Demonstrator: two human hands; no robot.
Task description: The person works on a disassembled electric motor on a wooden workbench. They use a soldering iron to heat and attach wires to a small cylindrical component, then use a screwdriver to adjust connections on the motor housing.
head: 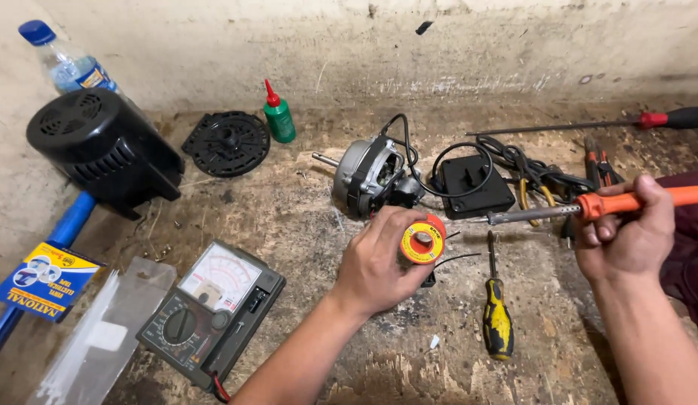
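Solder spool [422, 240] sits gripped in left hand [379, 262]; right hand [626, 229] clasps orange-handled soldering iron [589, 206].

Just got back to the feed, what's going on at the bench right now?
A person's left hand holds a small orange-and-yellow solder reel, and the right hand grips an orange-handled soldering iron, its tip pointing toward the reel. A fan motor lies just beyond, a multimeter at the left.
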